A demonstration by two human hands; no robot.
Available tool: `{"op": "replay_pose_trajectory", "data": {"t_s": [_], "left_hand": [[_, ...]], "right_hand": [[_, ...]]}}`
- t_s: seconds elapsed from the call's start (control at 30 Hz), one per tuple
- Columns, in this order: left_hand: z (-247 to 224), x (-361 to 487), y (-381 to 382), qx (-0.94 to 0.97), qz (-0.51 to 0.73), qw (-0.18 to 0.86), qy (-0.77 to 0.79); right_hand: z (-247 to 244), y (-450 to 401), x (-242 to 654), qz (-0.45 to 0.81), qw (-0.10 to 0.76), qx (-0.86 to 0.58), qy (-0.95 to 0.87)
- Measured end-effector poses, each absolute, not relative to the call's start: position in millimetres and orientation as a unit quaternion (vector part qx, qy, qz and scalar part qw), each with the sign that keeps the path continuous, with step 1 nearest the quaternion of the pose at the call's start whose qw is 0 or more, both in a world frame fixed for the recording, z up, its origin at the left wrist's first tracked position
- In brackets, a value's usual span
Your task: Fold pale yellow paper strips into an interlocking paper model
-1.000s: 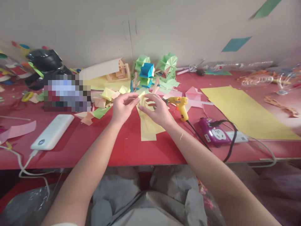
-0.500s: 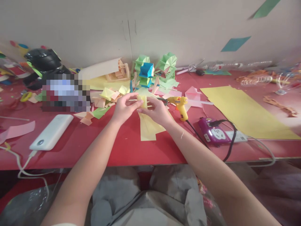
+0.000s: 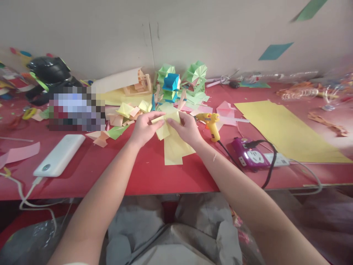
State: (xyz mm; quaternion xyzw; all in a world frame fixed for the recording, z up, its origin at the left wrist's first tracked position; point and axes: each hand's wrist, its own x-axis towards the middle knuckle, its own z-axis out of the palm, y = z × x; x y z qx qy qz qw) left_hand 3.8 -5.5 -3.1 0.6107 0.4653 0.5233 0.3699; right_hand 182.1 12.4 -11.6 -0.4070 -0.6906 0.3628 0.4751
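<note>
Between both hands is a piece of yellow paper (image 3: 163,131) with folds in it, held above the table. My left hand (image 3: 145,129) pinches its left side, thumb on top. On the right side my right hand (image 3: 186,127) grips it, the thumb lying across the paper and the fingers partly hidden behind. Beneath lie flat yellow paper strips (image 3: 174,152) on the red table (image 3: 154,176). Just behind the hands stand folded paper pieces, a blue one (image 3: 171,81) and a green one (image 3: 196,73).
Right of my hands lies a yellow glue gun (image 3: 211,123), its cord running near a purple power socket (image 3: 252,152). A large yellow sheet (image 3: 286,132) covers the right side. At left are a white power bank (image 3: 59,156), paper scraps (image 3: 117,119) and a black object (image 3: 49,70).
The yellow paper was a small compact fold between my fingertips; now it is spread wider and opened out. My right thumb has moved onto its face.
</note>
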Motion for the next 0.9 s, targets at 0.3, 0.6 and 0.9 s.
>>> {"op": "replay_pose_trajectory", "data": {"t_s": [0.3, 0.6, 0.9], "left_hand": [[-4.6, 3.5, -5.2, 0.623, 0.523, 0.354, 0.462], [-3.9, 6.0, -6.2, 0.621, 0.529, 0.365, 0.449], [-0.7, 5.7, -7.8, 0.611, 0.533, 0.358, 0.463]], "right_hand": [[-11.5, 12.9, 180.4, 0.415, 0.499, -0.4, -0.647], [-11.8, 13.3, 179.5, 0.41, 0.493, -0.398, -0.656], [-12.3, 13.1, 179.8, 0.401, 0.479, -0.397, -0.672]]}}
